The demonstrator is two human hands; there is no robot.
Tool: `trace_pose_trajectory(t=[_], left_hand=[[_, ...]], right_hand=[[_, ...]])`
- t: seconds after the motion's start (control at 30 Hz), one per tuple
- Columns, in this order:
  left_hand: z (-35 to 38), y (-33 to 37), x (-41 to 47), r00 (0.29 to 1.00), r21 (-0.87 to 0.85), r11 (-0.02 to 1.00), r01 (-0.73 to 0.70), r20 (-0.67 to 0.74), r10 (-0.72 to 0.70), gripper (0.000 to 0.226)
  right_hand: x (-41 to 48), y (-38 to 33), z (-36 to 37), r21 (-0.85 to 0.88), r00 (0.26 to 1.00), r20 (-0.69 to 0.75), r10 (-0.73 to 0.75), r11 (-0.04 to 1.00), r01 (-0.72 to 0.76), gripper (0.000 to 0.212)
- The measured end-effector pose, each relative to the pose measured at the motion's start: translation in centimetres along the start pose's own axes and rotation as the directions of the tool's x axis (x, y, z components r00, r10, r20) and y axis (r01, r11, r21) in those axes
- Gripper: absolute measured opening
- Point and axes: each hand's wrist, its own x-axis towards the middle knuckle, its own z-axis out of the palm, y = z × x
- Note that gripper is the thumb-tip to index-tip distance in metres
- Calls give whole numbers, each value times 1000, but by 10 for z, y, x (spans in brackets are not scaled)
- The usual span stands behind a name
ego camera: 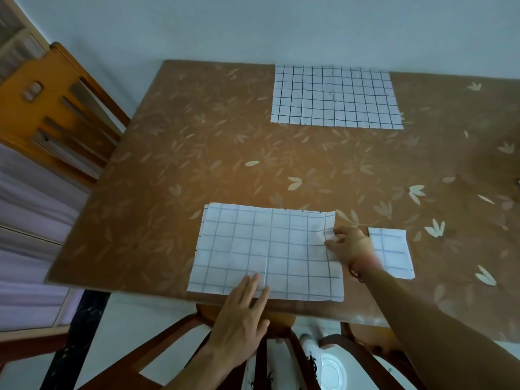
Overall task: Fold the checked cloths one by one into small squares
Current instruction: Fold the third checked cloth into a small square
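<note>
A white checked cloth (264, 249), folded into a wide rectangle, lies at the near edge of the table. My left hand (242, 319) rests flat on its near edge with straight fingers. My right hand (349, 244) pinches the cloth's right edge, where the fabric is lifted and wrinkled. Just right of that hand lies a small folded checked cloth (392, 253). A larger checked cloth (334, 97) lies flat at the far edge of the table.
The table (197, 153) has a brown leaf-patterned cover. A wooden chair (62, 114) stands at its left side. Below the near edge I see another chair frame (174, 350) and the floor.
</note>
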Motion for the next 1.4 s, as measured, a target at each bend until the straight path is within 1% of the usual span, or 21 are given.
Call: trace_pose_trajectory(t=[0.13, 0.23, 0.33, 0.37, 0.4, 0.47, 0.53, 0.6, 0.7, 0.73, 0.8, 0.9, 0.97, 1.07, 1.17, 1.3, 1.4], left_hand=[[5, -2, -6, 998, 10, 999, 48, 47, -49, 71], [5, -3, -9, 995, -7, 997, 81, 64, -80, 72], [6, -2, -10, 994, -1, 996, 89, 70, -88, 73], [6, -2, -10, 993, 6, 996, 87, 73, -87, 73], [6, -2, -10, 994, 11, 996, 87, 73, -87, 72], [7, -3, -9, 994, 21, 996, 89, 63, -90, 72], [8, -2, -9, 994, 32, 995, 96, 58, -97, 71], [10, 1, -10, 992, 45, 993, 106, 60, -109, 72], [13, 4, -10, 991, 74, 990, 120, 47, -123, 73], [13, 5, -10, 991, 73, 990, 124, 48, -128, 74], [13, 4, -10, 990, 62, 990, 129, 50, -132, 76], [13, -2, -14, 988, 67, 986, 151, 16, -153, 75], [14, -10, -18, 982, 73, 980, 187, 9, -188, 77], [17, -23, -25, 968, 68, 967, 247, 23, -249, 79], [18, -34, -32, 963, 47, 962, 267, 19, -268, 79], [17, -47, -41, 953, 39, 952, 303, 0, -303, 80], [15, -55, -45, 942, 6, 942, 335, -3, -335, 82]], right_hand=[[0, 4, 2, 9, 998, -22, -61, 998, 62, 36], [2, 7, 4, 38, 997, -16, -79, 996, 80, 37], [0, 2, 1, 37, 996, -25, -81, 996, 82, 43], [-4, -1, 0, 5, 995, -33, -89, 996, 90, 47], [-9, -3, -1, -64, 992, -42, -120, 991, 117, 51], [-28, -4, 3, -259, 971, -46, -233, 942, 213, 57], [-59, -3, 18, -360, 925, 13, -380, 861, 358, 64], [-93, 0, 41, -361, 853, 158, -497, 775, 519, 71], [-133, 6, 75, -383, 738, 360, -571, 631, 675, 79], [-142, 8, 84, -396, 704, 400, -588, 582, 711, 80], [-154, 10, 97, -404, 655, 433, -619, 516, 755, 78], [-160, 7, 111, -407, 618, 454, -641, 468, 784, 74], [-158, 5, 118, -429, 619, 465, -632, 451, 783, 75], [-154, 6, 123, -459, 645, 477, -597, 457, 762, 81], [-152, 13, 122, -477, 670, 476, -570, 472, 741, 84], [-150, 32, 109, -516, 701, 472, -536, 476, 712, 84], [-145, 52, 91, -560, 739, 441, -509, 488, 670, 86]])
